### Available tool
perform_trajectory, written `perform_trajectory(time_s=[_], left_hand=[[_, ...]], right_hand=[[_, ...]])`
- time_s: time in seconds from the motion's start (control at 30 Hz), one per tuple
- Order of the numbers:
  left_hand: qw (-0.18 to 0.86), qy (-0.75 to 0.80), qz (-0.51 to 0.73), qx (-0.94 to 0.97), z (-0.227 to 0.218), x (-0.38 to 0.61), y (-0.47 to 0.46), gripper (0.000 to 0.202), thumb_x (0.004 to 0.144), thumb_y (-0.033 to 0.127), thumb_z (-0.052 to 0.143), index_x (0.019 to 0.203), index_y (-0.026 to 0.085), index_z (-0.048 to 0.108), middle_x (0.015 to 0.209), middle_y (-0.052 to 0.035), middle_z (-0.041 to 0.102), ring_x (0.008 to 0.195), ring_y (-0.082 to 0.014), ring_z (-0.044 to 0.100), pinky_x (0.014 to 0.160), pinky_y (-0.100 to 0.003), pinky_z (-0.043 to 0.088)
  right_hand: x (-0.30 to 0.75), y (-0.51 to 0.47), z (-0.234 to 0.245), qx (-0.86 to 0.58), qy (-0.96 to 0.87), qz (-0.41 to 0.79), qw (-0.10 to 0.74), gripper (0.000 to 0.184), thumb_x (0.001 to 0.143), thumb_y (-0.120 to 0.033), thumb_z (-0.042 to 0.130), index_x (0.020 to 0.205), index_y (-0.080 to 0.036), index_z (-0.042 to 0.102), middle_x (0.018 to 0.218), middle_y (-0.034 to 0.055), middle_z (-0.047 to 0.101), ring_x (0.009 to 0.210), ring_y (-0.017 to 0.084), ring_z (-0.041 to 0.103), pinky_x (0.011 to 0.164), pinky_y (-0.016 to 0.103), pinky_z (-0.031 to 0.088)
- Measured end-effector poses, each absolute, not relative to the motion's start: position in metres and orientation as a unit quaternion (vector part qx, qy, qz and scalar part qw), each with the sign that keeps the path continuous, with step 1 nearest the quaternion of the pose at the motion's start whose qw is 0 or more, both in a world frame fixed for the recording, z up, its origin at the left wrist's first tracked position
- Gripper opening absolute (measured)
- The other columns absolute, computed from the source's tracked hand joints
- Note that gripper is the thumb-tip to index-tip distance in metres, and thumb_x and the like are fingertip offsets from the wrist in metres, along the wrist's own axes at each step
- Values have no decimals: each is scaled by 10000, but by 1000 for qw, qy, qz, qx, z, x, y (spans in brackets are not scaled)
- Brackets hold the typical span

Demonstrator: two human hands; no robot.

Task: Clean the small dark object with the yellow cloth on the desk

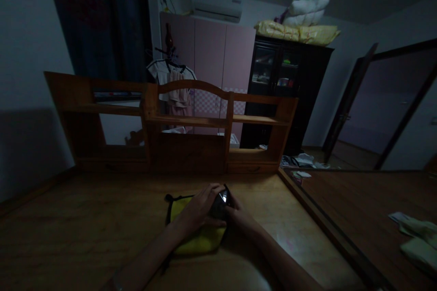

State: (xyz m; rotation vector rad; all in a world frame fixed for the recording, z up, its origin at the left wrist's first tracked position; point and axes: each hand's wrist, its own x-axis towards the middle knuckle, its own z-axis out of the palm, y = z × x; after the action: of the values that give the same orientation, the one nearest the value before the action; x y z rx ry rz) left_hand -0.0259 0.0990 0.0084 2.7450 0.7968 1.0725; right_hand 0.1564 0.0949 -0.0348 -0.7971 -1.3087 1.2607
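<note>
Two bare hands close around a dark, glossy object in a dimly lit room, its upper surface catching a bright glint. The left hand clasps it from the left, fingers curled over the top, while the right hand clamps it from the opposite side. The object sits over the right part of a yellow cloth with dark edging, spread on a pale wooden platform; whether it touches the fabric cannot be told, and its exact kind is lost in shadow. Just beyond stands a wooden shelf unit with an arched middle section. Behind it, clothes hang before a pink wardrobe, beneath a wall-mounted air conditioner. To the right, a yellow bundle lies atop a black cabinet, near an open door.
</note>
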Motion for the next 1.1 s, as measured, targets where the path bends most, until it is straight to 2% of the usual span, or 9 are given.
perform_trajectory(time_s=[0.2,0.27,0.33,0.4,0.47,0.57,0.7,0.93,1.1], left_hand=[[-138,193,340,910,2,-29,100,807,750,634,619,1373,185,370,1276,-165,515,1151,-302,523,960,-453,458],[-207,162,334,905,1,-31,99,756,787,622,582,1364,172,391,1290,-180,511,1190,-310,497,991,-470,424],[-242,164,341,893,1,-33,99,734,804,614,569,1357,163,399,1299,-189,506,1213,-311,480,1002,-473,410],[-242,189,355,883,2,-35,99,759,796,622,575,1360,150,391,1300,-197,502,1214,-310,479,995,-465,417],[-228,209,364,879,4,-37,99,795,780,633,587,1364,136,379,1295,-200,504,1211,-310,481,992,-462,423],[-214,205,368,881,7,-37,99,805,772,638,590,1366,139,376,1279,-188,522,1192,-305,502,985,-452,439],[-192,199,363,890,7,-34,98,815,773,647,579,1376,148,354,1270,-174,536,1175,-291,526,962,-410,472],[-150,212,371,892,4,-31,100,870,735,670,607,1386,173,314,1281,-170,511,1193,-293,519,973,-399,471],[-84,233,370,896,7,-33,97,883,729,627,633,1395,179,266,1353,-177,471,1249,-299,483,989,-403,464]], right_hand=[[156,84,-25,-354,-593,488,534,569,745,-266,682,1286,-253,505,1320,54,545,1189,241,519,1020,397,396],[156,80,-18,-357,-596,476,540,578,740,-284,692,1281,-249,493,1274,60,570,1099,229,568,940,369,459],[156,80,-11,-381,-604,434,549,490,724,-292,710,1183,-220,556,1114,53,641,966,215,605,842,335,499],[157,81,-5,-409,-616,396,545,349,706,-317,732,1013,-182,635,926,38,673,864,211,611,785,320,506],[157,84,-3,-396,-626,412,531,298,719,-361,728,931,-159,670,873,41,682,870,225,616,801,330,500],[155,86,-4,-334,-627,471,523,342,759,-424,697,964,-150,686,922,53,701,893,236,632,813,340,495],[153,84,-5,-320,-638,475,515,348,763,-442,701,937,-141,696,899,60,709,838,230,643,772,331,504],[156,81,-5,-315,-647,460,520,358,813,-409,665,1092,-185,646,1089,71,682,1024,262,616,902,379,481],[154,81,-9,-302,-650,473,512,340,821,-373,662,1095,-173,642,1080,86,681,1017,263,622,906,384,482]])
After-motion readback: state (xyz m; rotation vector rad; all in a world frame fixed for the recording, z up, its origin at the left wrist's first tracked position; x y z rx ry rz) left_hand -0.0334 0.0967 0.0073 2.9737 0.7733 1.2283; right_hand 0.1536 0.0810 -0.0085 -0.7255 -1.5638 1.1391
